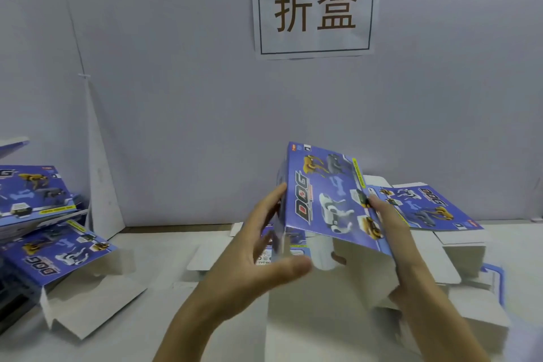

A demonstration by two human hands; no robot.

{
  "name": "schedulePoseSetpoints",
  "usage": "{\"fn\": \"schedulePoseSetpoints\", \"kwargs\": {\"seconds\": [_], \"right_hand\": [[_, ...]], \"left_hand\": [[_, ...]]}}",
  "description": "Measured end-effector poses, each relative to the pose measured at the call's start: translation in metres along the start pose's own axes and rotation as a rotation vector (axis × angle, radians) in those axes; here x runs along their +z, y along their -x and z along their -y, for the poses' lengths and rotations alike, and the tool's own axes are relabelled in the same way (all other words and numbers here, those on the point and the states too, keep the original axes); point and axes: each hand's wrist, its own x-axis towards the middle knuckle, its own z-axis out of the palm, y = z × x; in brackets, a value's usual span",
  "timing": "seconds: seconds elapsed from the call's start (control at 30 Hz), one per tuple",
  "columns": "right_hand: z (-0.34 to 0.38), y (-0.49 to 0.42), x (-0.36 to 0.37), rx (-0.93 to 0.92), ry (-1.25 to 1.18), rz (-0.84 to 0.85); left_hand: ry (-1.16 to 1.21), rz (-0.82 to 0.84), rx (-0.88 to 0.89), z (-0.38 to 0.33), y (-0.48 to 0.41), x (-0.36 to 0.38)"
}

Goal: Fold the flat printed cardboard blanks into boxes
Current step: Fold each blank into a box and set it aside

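A blue printed "DOG" cardboard box (326,200) is half formed and held up above the table at centre right, printed face toward me, white flaps hanging below. My left hand (258,247) holds its left side, fingers behind the narrow side panel and thumb in front near the lower edge. My right hand (393,241) grips the right edge, fingers over the printed face, palm against the white flap. A flat blank (426,209) lies printed side up behind the held box at right.
Several folded blue boxes (53,247) with open white flaps pile up at the left. White cardboard flaps (323,332) spread over the table under my hands. A grey partition wall (176,97) with a paper sign (314,6) closes off the back.
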Motion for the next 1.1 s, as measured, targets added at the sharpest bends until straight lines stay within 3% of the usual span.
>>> {"fn": "schedulePoseSetpoints", "kwargs": {"seconds": [0.07,0.17,0.27,0.33,0.4,0.57,0.67,0.73,0.8,0.87,0.97,1.1], "right_hand": [[0.009,0.000,-0.005,-0.057,0.062,-0.014],[0.019,0.000,-0.016,-0.088,0.001,0.141],[0.025,0.004,-0.025,-0.177,0.345,0.311],[0.024,0.007,-0.024,-0.293,0.568,0.275],[0.024,0.009,-0.017,-0.435,0.634,0.203],[0.012,0.002,-0.013,-0.612,0.657,-0.058],[0.008,0.000,-0.011,-0.539,0.518,-0.153],[0.008,0.000,-0.006,-0.338,0.243,-0.103],[0.008,0.000,-0.004,-0.263,0.125,-0.076],[0.006,-0.001,-0.007,-0.307,0.167,-0.094],[0.010,0.000,-0.010,-0.398,0.279,-0.108],[0.015,0.003,-0.011,-0.435,0.491,0.060]], "left_hand": [[-0.110,-0.100,0.074,-0.001,0.007,-0.002],[-0.061,-0.440,0.101,0.001,0.001,-0.003],[-0.080,-0.644,0.120,0.001,-0.002,-0.004],[-0.013,-0.630,0.143,0.000,-0.001,-0.003],[0.054,-0.596,0.149,0.001,-0.002,-0.004],[0.139,-0.558,0.092,0.007,-0.003,-0.008],[0.429,-0.434,0.018,0.013,-0.004,-0.014],[0.600,-0.334,-0.028,0.016,-0.004,-0.013],[0.610,-0.341,-0.076,0.019,-0.005,-0.013],[0.582,-0.355,-0.150,0.021,-0.006,-0.015],[0.549,-0.295,-0.403,0.022,-0.006,-0.018],[0.692,-0.138,-0.635,0.020,-0.001,-0.021]]}}
